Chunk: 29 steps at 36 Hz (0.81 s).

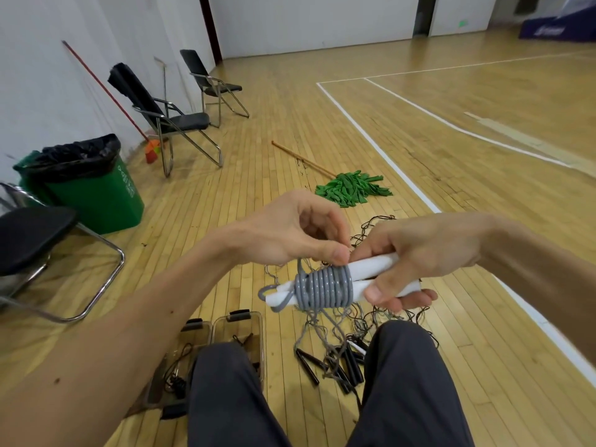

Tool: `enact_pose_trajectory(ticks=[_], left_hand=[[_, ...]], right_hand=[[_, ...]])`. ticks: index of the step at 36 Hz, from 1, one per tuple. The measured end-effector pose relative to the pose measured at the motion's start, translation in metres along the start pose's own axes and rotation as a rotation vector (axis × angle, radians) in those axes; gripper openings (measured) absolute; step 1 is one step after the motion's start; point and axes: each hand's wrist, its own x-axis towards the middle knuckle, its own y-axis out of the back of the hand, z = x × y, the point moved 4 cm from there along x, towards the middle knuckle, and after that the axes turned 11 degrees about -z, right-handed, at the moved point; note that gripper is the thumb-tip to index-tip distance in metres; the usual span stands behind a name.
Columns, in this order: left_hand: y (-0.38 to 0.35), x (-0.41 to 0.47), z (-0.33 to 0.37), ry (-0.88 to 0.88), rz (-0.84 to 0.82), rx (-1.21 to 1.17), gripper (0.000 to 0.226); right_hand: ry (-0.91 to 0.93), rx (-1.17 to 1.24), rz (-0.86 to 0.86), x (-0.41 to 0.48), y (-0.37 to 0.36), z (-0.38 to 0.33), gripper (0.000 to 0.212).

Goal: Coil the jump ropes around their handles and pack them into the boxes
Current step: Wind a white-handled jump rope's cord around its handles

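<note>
The right hand (419,253) curls round 2 white handles (371,264). Just left of it, grey rope (325,287) sits coiled around them, and the left hand (290,230) pinches the coil's top. Below both hands lie 2 clear boxes (224,330) and black-handled ropes (342,366)

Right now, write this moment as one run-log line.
right hand: grips white plastic handles | left hand: pinches grey rope coil | clear plastic boxes: on wooden floor

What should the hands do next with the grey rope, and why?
Probably the left hand tucks the end under the last turn, so nothing unwinds. The grey rope already sits in tight turns round the white handles in the right hand, and the left hand pinches the coil's edge.
</note>
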Motion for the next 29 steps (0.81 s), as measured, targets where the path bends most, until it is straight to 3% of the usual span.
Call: enact_pose_trajectory(ticks=[9,14,17,19,24,29], left_hand=[[-0.009,-0.004,-0.010,-0.164,-0.002,-0.266,0.015],[-0.016,0.000,-0.011,-0.231,-0.027,-0.346,0.019],[-0.017,-0.002,-0.022,-0.258,0.068,-0.443,0.021],[-0.016,-0.007,-0.032,-0.223,0.156,-0.382,0.012],[-0.017,-0.011,-0.046,0.072,0.355,-0.395,0.023],[-0.032,-0.008,-0.051,0.068,0.306,-0.520,0.038]], right_hand=[[0.178,0.051,-0.058,-0.004,-0.002,-0.005,0.011],[0.313,0.129,-0.138,-0.001,-0.004,-0.007,0.036],[0.390,0.222,-0.136,-0.002,-0.003,-0.008,0.024],[0.414,0.253,-0.099,-0.003,-0.001,-0.007,0.016],[0.357,0.250,0.086,-0.004,0.010,0.001,0.030],[0.344,0.344,0.287,-0.017,0.026,0.000,0.021]])
